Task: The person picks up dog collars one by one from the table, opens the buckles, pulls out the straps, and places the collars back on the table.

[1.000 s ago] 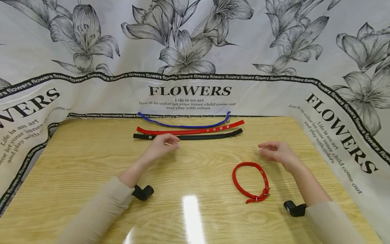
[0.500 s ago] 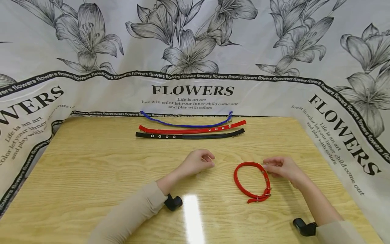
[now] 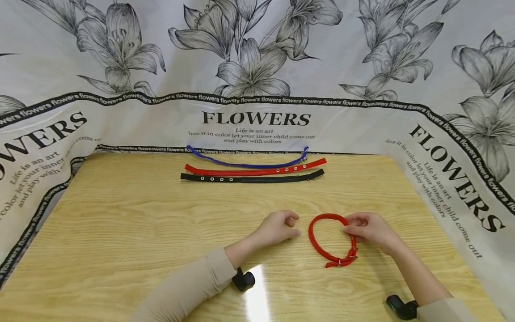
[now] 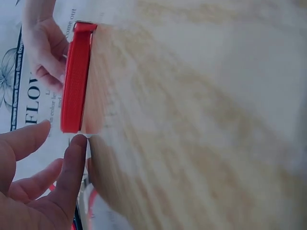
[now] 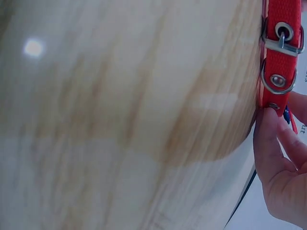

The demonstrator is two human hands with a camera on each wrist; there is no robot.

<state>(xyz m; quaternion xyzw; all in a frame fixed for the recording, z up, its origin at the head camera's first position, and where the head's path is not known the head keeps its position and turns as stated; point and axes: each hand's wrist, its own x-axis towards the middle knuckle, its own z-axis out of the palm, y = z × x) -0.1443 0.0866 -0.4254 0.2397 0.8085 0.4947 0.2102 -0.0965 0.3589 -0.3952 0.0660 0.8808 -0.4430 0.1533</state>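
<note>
A red collar (image 3: 315,245), buckled into a loop, stands on its edge on the wooden table (image 3: 161,241), right of centre. My right hand (image 3: 372,229) pinches the loop's far right side, thumb on the inner face. In the right wrist view, its fingertips meet the strap below the metal buckle (image 5: 282,45) and D-ring. Just left of the loop, my left hand (image 3: 277,229) holds nothing, thumb and fingers apart. The left wrist view has its fingertips right by the collar's side (image 4: 76,86).
Three collars lie stretched out along the back of the table: blue (image 3: 249,166), red (image 3: 253,171) and black (image 3: 273,179). Behind them hangs a flower-printed white cloth (image 3: 161,120), which also runs down both sides.
My left hand has moved from the black collar rightward and nearer, to beside the red loop. My right hand has come down toward me and taken hold of the loop's right side.
</note>
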